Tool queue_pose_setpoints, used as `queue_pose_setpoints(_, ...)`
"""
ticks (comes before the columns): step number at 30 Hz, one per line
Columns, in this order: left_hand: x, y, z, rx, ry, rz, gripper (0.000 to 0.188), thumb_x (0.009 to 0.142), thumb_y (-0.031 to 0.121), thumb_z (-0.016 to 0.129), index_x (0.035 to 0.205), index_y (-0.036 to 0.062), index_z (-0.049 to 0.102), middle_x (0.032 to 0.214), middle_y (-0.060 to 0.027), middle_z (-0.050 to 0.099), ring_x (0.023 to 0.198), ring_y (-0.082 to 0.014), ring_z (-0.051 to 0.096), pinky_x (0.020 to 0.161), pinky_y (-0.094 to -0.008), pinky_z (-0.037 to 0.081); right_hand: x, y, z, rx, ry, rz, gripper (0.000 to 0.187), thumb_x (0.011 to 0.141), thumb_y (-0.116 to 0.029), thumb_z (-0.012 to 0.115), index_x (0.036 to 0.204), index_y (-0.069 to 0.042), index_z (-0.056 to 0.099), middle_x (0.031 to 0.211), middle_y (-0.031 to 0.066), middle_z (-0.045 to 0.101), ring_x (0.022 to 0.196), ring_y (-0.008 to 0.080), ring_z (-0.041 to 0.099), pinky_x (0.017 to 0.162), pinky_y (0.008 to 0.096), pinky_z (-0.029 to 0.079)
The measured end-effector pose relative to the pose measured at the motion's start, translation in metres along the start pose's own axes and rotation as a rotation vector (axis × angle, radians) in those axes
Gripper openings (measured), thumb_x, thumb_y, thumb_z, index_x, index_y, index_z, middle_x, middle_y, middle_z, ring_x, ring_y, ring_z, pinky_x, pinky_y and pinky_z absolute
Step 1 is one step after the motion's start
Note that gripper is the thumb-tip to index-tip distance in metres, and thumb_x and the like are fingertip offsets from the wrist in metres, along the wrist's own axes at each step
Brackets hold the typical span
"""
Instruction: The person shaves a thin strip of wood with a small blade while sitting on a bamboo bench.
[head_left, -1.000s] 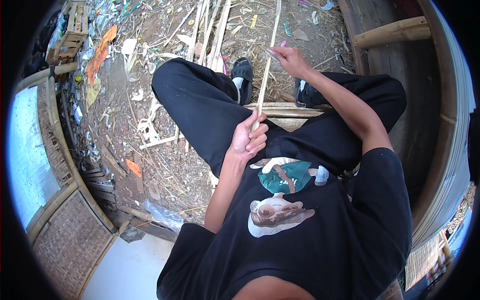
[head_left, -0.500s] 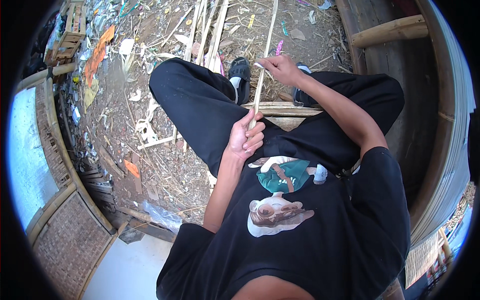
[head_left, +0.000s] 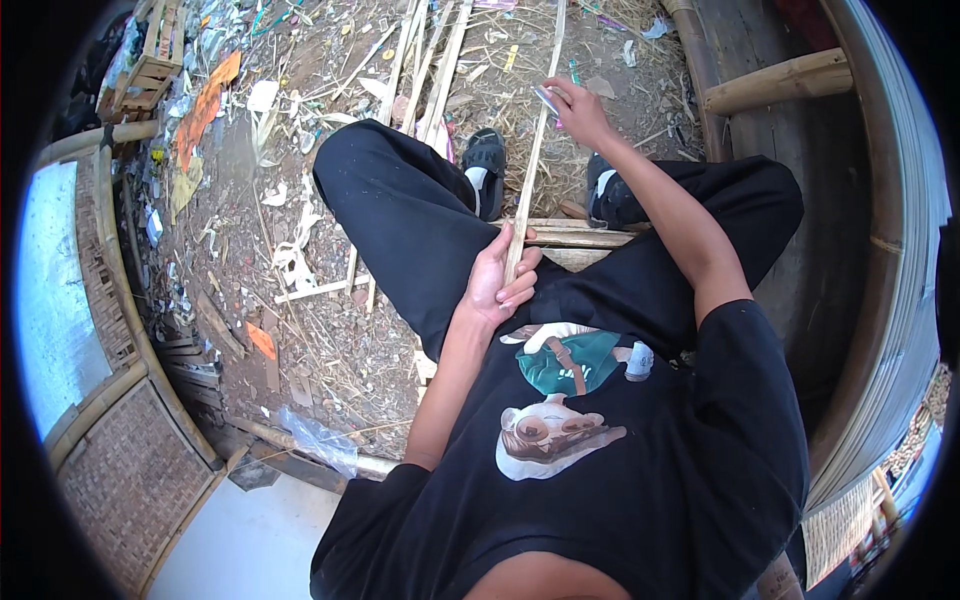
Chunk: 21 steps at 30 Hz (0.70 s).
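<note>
A long pale bamboo strip [head_left: 536, 150] runs away from my lap, up between my feet. Wrapped round its near end is my left hand [head_left: 497, 278], resting by my thigh. Farther along, my right hand [head_left: 580, 112] is closed on a small silvery blade [head_left: 546, 98], whose flat shiny part lies across the strip. The blade's handle, if it has one, is hidden in the fingers.
Several more bamboo strips [head_left: 442, 75] lie on the littered ground beyond my left knee. A clear plastic bag [head_left: 320, 440] lies to the left. Bamboo framing [head_left: 780, 84] stands at right, a woven panel [head_left: 140, 480] at left, and a wooden crate [head_left: 158, 55] at far left.
My right hand has moved away from me along the strip and slightly right, showing more of the blade. My left hand keeps hold of the near end, shifted slightly right.
</note>
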<state>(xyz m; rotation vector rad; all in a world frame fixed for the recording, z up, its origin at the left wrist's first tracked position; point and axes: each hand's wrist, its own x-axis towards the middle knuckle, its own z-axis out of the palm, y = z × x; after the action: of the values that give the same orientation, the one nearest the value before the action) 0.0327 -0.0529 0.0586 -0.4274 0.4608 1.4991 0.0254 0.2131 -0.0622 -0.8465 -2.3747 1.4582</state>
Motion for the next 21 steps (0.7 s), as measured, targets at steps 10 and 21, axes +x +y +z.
queue_pose_setpoints(10, 0.001, -0.005, 0.008, 0.226, 0.183, 0.107, 0.032, 0.099, 0.033, 0.029, 0.103, 0.0064, 0.047, 0.053, 0.0040, 0.030, 0.029, -0.0045, 0.022, 0.026, -0.0196, 0.021, 0.022, 0.019, 0.004, -0.021, 0.154, 0.002, 0.026, 0.089, -0.024, 0.055, 0.110, -0.009, 0.063, 0.086, 0.0149, 0.067, 0.077, 0.0229, 0.066, 0.070, 0.0338, 0.049)
queue_pose_setpoints(21, 0.002, -0.009, 0.012, 0.198, 0.255, 0.057, 0.046, 0.095, 0.051, 0.028, 0.095, 0.0084, 0.044, 0.048, 0.0051, 0.025, 0.031, -0.0051, 0.021, 0.028, -0.0198, 0.021, 0.035, 0.024, 0.001, -0.109, 0.015, 0.065, 0.027, 0.088, -0.017, 0.053, 0.112, -0.011, 0.063, 0.091, 0.0163, 0.066, 0.073, 0.0235, 0.067, 0.068, 0.0321, 0.051)
